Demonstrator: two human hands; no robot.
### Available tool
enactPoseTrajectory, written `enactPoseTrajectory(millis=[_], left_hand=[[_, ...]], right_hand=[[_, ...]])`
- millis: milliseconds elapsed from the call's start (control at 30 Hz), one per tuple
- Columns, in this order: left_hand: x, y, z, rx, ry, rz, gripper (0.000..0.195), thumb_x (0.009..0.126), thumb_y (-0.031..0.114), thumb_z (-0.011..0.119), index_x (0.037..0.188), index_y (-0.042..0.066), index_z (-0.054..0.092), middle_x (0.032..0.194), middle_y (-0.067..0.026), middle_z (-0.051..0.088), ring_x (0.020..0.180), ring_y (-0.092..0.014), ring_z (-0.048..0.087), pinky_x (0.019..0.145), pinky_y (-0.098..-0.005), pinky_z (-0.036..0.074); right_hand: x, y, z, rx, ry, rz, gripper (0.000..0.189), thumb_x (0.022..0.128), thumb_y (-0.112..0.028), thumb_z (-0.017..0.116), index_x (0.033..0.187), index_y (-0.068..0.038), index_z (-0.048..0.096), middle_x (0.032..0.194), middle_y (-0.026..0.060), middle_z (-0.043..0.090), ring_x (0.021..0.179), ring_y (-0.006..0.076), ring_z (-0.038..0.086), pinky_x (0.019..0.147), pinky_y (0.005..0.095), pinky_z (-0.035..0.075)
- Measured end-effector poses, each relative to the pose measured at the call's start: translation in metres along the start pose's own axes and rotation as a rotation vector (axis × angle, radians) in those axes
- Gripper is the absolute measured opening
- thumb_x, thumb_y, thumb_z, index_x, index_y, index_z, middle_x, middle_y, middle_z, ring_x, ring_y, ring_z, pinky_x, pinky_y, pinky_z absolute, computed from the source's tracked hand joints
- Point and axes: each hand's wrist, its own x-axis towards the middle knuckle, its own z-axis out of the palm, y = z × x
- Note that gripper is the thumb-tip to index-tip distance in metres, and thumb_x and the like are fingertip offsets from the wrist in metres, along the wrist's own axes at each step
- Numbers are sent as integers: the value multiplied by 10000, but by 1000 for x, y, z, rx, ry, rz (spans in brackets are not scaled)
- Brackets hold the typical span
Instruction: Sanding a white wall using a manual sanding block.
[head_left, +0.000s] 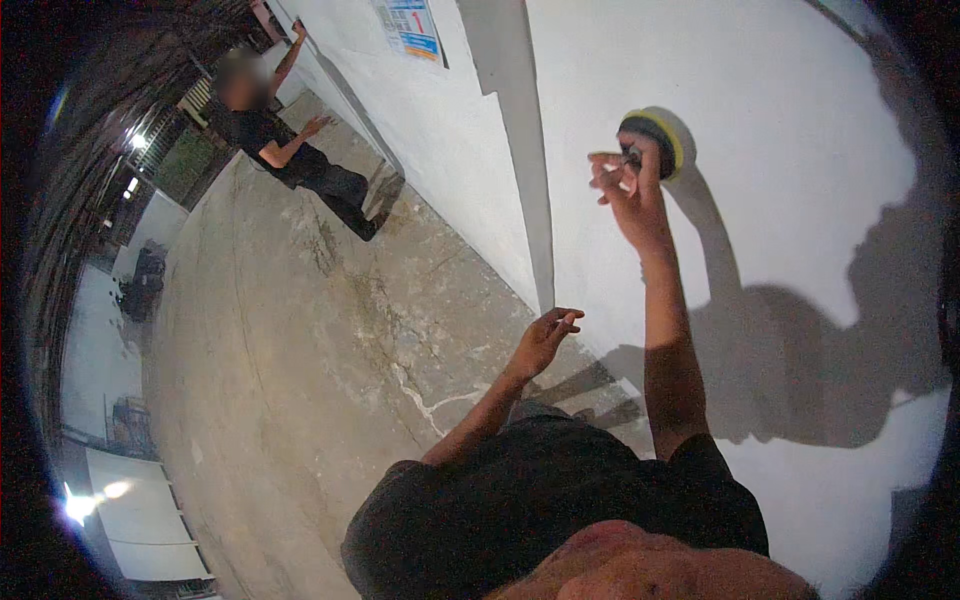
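Observation:
My right hand (634, 187) is raised against the white wall (600, 75) at the upper right. It is at a round black pad with a yellow rim (679, 146), which lies against the wall; the thumb and some fingers are spread beside it, and the hand hides part of the pad. A strong shadow of the arm and pad falls on the wall. My left hand (547, 341) hangs lower, in front of my body near the foot of the wall, with its fingers partly bent and nothing seen in them.
Another person (300, 150) in dark clothes stands at the upper left, one arm raised to the same run of wall. A printed poster (412, 28) hangs on the wall. A grey vertical strip (517, 112) runs down it. Cracked concrete floor (300, 360) spreads to the left.

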Motion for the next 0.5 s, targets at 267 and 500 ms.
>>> enactPoseTrajectory(millis=[267, 500], left_hand=[[0, 4, 4, 31, -21, -4, 553, 1030, 501, 463, 1252, 15, 607, 1208, -137, 652, 1075, -256, 661, 938, -410, 489], [15, 6, 9, 66, -69, -7, 561, 1034, 510, 452, 1261, 19, 602, 1216, -144, 650, 1093, -264, 654, 951, -416, 488]], right_hand=[[85, -72, -28, -43, 37, -245, 594, 950, -460, 637, 1377, -150, 364, 1219, 147, 666, 871, 216, 724, 645, 308, 593], [81, -68, -36, -170, 84, -202, 563, 957, -420, 641, 1375, -154, 375, 1252, 156, 648, 826, 218, 738, 567, 294, 587]])
